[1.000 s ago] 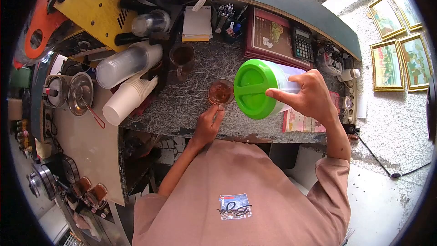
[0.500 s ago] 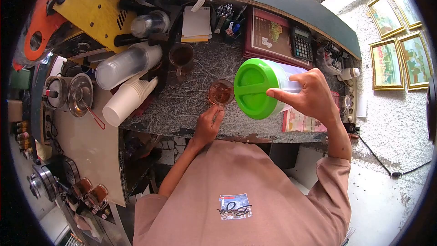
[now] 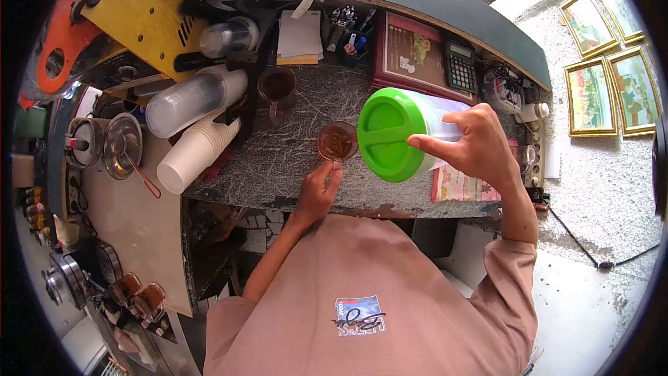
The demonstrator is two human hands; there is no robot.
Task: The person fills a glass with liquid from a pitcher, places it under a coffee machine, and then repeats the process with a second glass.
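Observation:
My left hand pinches the handle of a clear glass cup, which stands on the worn dark counter with brownish liquid in it. With my right hand I grip a clear plastic pitcher by its handle side. The pitcher is tilted to the left, its green lid beside the cup's rim. The spout is hard to make out. Another glass cup of dark liquid stands farther back on the counter.
Stacked plastic cups and paper cups lie to the left. Behind the pitcher are a dark red menu folder and a calculator. A patterned pink cloth or booklet lies near the front edge, under my right forearm.

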